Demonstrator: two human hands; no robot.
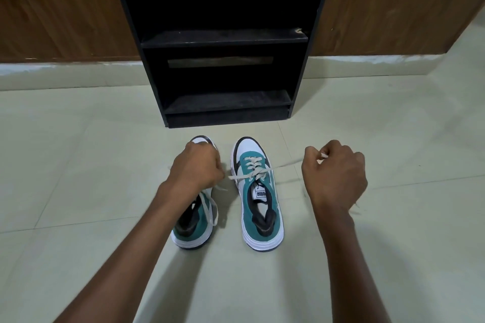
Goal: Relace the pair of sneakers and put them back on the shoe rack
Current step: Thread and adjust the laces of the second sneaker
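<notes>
Two teal, white and black sneakers stand side by side on the floor, toes toward the shoe rack (223, 107). The right sneaker (259, 199) has its grey-white lace (256, 169) threaded through the eyelets, with both ends pulled sideways. My left hand (198, 166) is closed on the lace's left end, above the left sneaker (195, 225). My right hand (334, 169) is closed on the other end, out to the right of the shoe. The left sneaker's front is hidden by my left hand and forearm; a loose lace hangs down its side.
The black shoe rack has two empty low shelves (224, 37) and stands against a brown wood-grain wall (60, 8). Pale floor tiles (91, 139) lie all around the shoes. A white skirting strip (65, 68) runs along the wall's base.
</notes>
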